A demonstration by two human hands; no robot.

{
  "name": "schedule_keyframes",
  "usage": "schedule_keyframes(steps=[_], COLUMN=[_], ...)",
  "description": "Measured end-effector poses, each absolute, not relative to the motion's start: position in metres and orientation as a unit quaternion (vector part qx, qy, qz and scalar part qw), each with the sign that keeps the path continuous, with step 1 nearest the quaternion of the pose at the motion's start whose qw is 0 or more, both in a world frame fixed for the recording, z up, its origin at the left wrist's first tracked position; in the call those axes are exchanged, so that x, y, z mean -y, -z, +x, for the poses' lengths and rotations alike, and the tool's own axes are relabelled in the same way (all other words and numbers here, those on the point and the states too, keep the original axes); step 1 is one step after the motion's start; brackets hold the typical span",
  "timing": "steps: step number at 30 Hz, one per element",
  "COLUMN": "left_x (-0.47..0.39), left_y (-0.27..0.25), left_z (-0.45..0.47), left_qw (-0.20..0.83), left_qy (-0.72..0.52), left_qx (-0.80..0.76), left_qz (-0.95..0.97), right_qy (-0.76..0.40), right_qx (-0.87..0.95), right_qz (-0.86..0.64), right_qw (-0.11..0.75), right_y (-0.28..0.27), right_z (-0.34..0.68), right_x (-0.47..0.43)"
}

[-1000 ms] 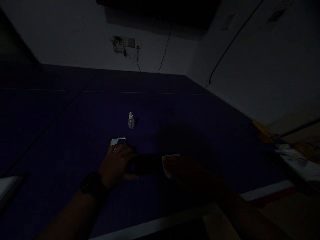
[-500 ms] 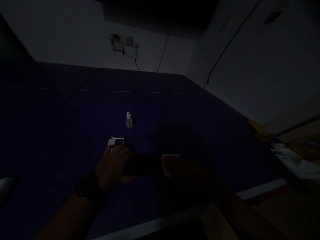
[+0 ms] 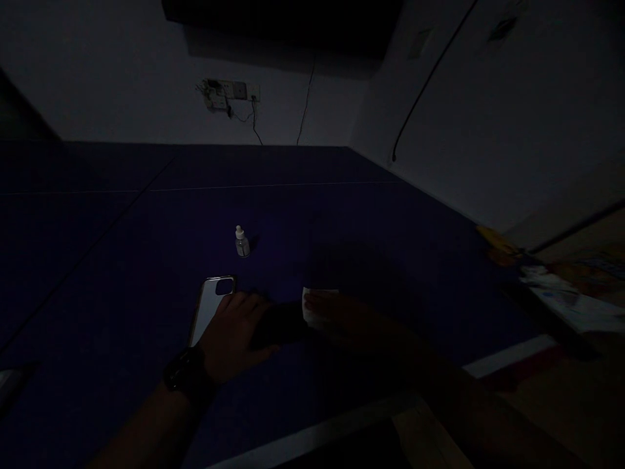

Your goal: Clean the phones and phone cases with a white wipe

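My left hand (image 3: 234,335), with a dark watch (image 3: 188,374) on its wrist, grips the left end of a black phone (image 3: 279,324) low over the purple tabletop (image 3: 293,221). My right hand (image 3: 342,318) presses a white cloth (image 3: 312,318) against the phone's right end, its fingers lying over the cloth. Much of that hand is lost in shadow, and the cloth hides part of the phone. Left of my left hand lies a clear phone case (image 3: 209,303) with a dark rim, partly covered by the hand. A small dropper bottle (image 3: 242,243) with a white cap stands upright beyond the case.
Papers and a white bundle (image 3: 541,277) lie at the right edge beside a yellow item (image 3: 495,240). Another flat object (image 3: 12,384) sits at the far left. Wall sockets (image 3: 229,92) with cables are at the back, below a dark screen (image 3: 288,26). The room is dim.
My left hand has moved right, off the phone case, which now shows more. The phone has shifted and the hands are closer together. The view has tilted slightly.
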State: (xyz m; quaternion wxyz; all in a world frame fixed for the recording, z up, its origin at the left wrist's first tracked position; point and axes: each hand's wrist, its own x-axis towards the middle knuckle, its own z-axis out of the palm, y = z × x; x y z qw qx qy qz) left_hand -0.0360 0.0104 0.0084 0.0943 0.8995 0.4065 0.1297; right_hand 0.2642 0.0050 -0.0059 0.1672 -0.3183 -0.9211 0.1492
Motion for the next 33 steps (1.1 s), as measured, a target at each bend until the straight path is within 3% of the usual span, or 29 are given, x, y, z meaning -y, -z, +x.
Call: schedule_keyframes(steps=[9, 15, 23, 26, 33], left_x=[-0.014, -0.014, -0.013, -0.013, -0.013], left_y=[-0.007, -0.006, -0.005, -0.005, -0.006], left_z=[-0.039, -0.041, -0.04, -0.04, -0.04], left_qw=[0.125, 0.125, 0.133, 0.138, 0.141], left_qy=[-0.126, -0.124, -0.124, -0.125, -0.123], left_qx=[-0.405, -0.396, -0.407, -0.404, -0.404], left_qz=[0.897, 0.901, 0.895, 0.896, 0.895], right_qy=[-0.186, -0.185, -0.182, -0.196, -0.174], right_qx=[0.941, 0.924, 0.936, 0.936, 0.934], right_qz=[-0.229, -0.293, -0.238, -0.249, -0.273], right_qw=[0.163, 0.164, 0.184, 0.156, 0.151], right_y=[0.002, 0.003, 0.015, 0.022, 0.01], right_z=[0.26, 0.261, 0.267, 0.27, 0.265], right_x=[0.024, -0.006, 0.014, 0.025, -0.016])
